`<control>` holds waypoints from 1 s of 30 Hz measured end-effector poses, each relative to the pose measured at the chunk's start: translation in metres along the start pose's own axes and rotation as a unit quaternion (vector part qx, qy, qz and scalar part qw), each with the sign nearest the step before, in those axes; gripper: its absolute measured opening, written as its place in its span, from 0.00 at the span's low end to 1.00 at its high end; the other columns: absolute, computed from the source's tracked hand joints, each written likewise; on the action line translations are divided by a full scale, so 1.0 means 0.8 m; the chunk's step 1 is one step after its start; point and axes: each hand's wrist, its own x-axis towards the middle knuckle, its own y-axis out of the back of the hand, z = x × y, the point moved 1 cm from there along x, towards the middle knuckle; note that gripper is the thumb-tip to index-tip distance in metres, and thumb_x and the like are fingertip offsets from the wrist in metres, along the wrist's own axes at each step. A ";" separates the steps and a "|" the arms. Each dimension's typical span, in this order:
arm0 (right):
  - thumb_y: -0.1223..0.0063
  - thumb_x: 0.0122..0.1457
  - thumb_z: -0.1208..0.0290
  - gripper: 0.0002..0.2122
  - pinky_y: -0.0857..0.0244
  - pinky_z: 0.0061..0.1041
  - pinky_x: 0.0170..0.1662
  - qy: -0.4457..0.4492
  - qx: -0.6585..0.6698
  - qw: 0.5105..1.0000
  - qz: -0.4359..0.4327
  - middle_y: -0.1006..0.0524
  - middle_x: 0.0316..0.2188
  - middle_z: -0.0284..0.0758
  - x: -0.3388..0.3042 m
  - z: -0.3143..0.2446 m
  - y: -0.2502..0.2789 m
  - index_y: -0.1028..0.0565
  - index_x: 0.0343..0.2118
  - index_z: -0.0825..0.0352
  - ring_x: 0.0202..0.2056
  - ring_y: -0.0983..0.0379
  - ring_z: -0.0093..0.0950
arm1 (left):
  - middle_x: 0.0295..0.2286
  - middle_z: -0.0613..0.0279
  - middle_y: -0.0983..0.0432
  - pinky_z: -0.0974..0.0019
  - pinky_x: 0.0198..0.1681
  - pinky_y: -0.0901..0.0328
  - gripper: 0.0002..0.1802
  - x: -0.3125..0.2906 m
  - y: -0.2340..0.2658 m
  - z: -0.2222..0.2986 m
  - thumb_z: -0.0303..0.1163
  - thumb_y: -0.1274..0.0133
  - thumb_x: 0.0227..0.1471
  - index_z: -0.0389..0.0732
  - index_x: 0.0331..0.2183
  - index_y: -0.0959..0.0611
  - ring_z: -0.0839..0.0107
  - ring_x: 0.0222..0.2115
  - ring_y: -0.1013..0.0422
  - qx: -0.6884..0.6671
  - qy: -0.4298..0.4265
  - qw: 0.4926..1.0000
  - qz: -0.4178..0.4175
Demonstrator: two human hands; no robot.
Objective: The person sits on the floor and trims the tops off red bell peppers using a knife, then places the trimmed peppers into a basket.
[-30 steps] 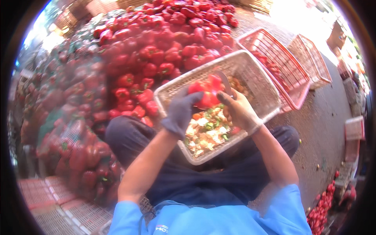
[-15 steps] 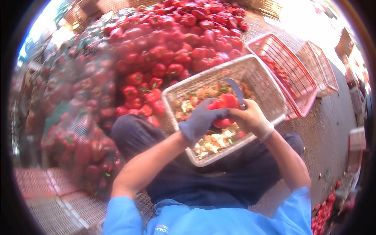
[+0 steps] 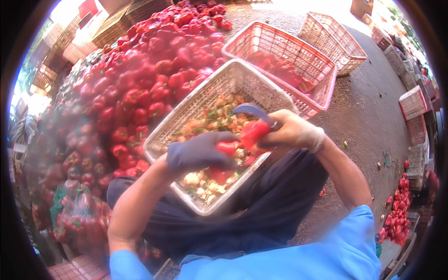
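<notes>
My left hand (image 3: 197, 152), in a dark grey glove, is closed around red bell pepper pieces (image 3: 227, 148). My right hand (image 3: 295, 130), in a pale glove, grips a small knife with a curved blade (image 3: 251, 109), its tip toward the left. Another red pepper chunk (image 3: 253, 133) is held in the right fingers beside the knife. A narrow gap separates the two hands. Both are above a whitish plastic crate (image 3: 267, 89) resting by my legs. Inside lie pale pepper cores and green and orange scraps (image 3: 219, 116). The right hand's fingertips are partly hidden behind the pepper.
A large heap of red bell peppers (image 3: 140, 98) covers the ground at left. Beyond my crate stands a red-and-white crate (image 3: 322, 51) with red pieces (image 3: 275, 67), then another slatted crate (image 3: 333, 39). More peppers (image 3: 396, 212) and crates (image 3: 413, 103) line the right side.
My view has turned, so the crate appears farther left and more tilted. My hands have drawn apart, and the red pepper once held between them now shows as separate pieces, one in each hand.
</notes>
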 end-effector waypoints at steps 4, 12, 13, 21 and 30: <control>0.31 0.66 0.62 0.19 0.28 0.20 0.37 0.048 0.120 0.968 0.217 0.14 0.36 0.34 -0.034 0.005 0.087 0.16 0.53 0.70 0.31 0.23 0.17 | 0.35 0.57 0.13 0.66 0.41 0.24 0.36 0.062 0.026 0.033 0.44 0.31 0.54 0.33 0.58 0.17 0.71 0.37 0.17 0.147 -0.040 0.986 0.067; 0.30 0.67 0.57 0.16 0.43 0.19 0.23 -0.013 -0.094 0.854 0.511 0.20 0.27 0.24 -0.005 0.088 0.266 0.14 0.50 0.65 0.21 0.34 0.14 | 0.52 0.39 0.17 0.57 0.48 0.21 0.57 0.173 0.142 0.169 0.50 0.23 0.53 0.30 0.71 0.32 0.57 0.44 0.17 0.079 -0.157 0.949 0.263; 0.31 0.68 0.58 0.14 0.48 0.17 0.19 -0.018 -0.040 0.865 0.499 0.22 0.24 0.21 -0.019 0.088 0.259 0.14 0.48 0.63 0.17 0.38 0.12 | 0.50 0.41 0.16 0.59 0.47 0.22 0.55 0.144 0.173 0.155 0.49 0.23 0.53 0.31 0.70 0.30 0.59 0.44 0.17 0.082 -0.178 0.946 0.258; 0.45 0.76 0.63 0.15 0.38 0.16 0.11 -0.128 0.196 0.909 0.345 0.17 0.31 0.28 0.019 0.158 0.185 0.22 0.58 0.65 0.14 0.32 0.13 | 0.46 0.51 0.14 0.60 0.54 0.26 0.44 -0.173 0.385 -0.202 0.48 0.26 0.52 0.33 0.63 0.20 0.61 0.46 0.19 0.317 0.188 0.771 0.519; 0.49 0.79 0.60 0.17 0.43 0.12 0.14 -0.169 0.055 0.944 0.278 0.22 0.33 0.28 0.123 0.020 0.045 0.25 0.60 0.68 0.17 0.35 0.10 | 0.62 0.39 0.26 0.46 0.65 0.30 0.57 -0.169 0.429 -0.422 0.60 0.28 0.49 0.43 0.71 0.32 0.43 0.62 0.27 0.302 0.377 0.670 0.564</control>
